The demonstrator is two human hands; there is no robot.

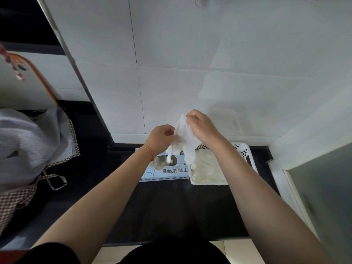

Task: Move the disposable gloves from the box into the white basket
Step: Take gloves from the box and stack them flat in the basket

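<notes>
A white disposable glove (185, 139) hangs in the air above the light blue glove box (167, 171), its fingers dangling toward the box's round opening. My left hand (162, 139) pinches the glove's left edge. My right hand (202, 126) pinches its upper right edge, a bit higher. Right of the box stands the white basket (247, 155) with perforated walls. A pile of pale gloves (205, 168) lies inside it, partly hidden by my right forearm.
Box and basket sit on a dark countertop (167, 206) against a white tiled wall (190, 73). A grey cloth with checked trim (32, 145) lies at the left. A white frame with frosted glass (320, 197) borders the right side.
</notes>
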